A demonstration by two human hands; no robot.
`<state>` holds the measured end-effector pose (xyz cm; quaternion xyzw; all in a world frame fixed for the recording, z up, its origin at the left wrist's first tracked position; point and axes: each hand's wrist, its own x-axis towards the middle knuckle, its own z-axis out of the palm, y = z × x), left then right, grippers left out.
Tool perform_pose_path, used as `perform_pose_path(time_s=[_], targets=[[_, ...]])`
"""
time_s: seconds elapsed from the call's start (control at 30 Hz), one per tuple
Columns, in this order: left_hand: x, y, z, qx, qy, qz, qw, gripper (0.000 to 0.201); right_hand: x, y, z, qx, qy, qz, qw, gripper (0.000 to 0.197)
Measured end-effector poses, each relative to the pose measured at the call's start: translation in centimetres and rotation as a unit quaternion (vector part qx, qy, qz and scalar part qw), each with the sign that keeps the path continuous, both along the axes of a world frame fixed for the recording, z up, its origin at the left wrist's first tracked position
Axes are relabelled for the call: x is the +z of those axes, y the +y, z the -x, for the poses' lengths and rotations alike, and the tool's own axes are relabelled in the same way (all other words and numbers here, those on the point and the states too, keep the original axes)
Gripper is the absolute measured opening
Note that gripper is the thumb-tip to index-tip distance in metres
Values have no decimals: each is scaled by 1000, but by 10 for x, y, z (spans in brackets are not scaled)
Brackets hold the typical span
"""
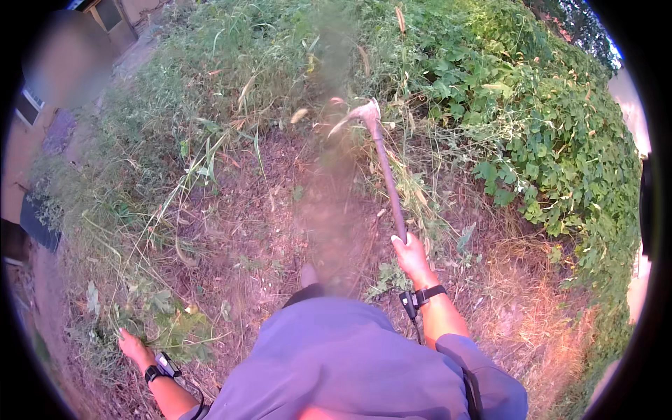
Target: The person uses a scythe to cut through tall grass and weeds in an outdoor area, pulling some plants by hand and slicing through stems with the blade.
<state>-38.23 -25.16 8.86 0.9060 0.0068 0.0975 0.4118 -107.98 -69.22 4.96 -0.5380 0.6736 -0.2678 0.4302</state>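
Note:
My right hand (411,257) is wrapped round the wooden handle of a hoe (388,175). The handle slants up and slightly left, away from me. Its pale metal head (360,115) is at the far end, the blade curving left above the edge of the tall grass. At the lower left, my left hand (136,348) is closed on a bunch of pulled weeds (168,322). Broad green leaves and long thin stalks spread up and right from it. The fingers are partly hidden by the leaves.
Tall weeds (189,98) stand ahead and to the left. Dense leafy vines (560,140) cover the right side. Bare soil with dry litter (259,203) lies ahead of my shoe (309,274). A building (21,154) with a window is at the left edge.

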Motion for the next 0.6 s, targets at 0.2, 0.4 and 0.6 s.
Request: perform_pose_path(time_s=[0.2, 0.4, 0.6], targets=[[20, -53, 93, -125, 112, 192, 967, 33, -26, 117, 66, -19, 5, -130, 991, 27], [23, -75, 169, -171, 235, 240, 926, 20, -75, 235, 149, -2, 96, -160, 983, 30], [25, -73, 209, -267, 291, 201, 896, 17, -99, 321, 182, -2, 88, -220, 972, 26]])
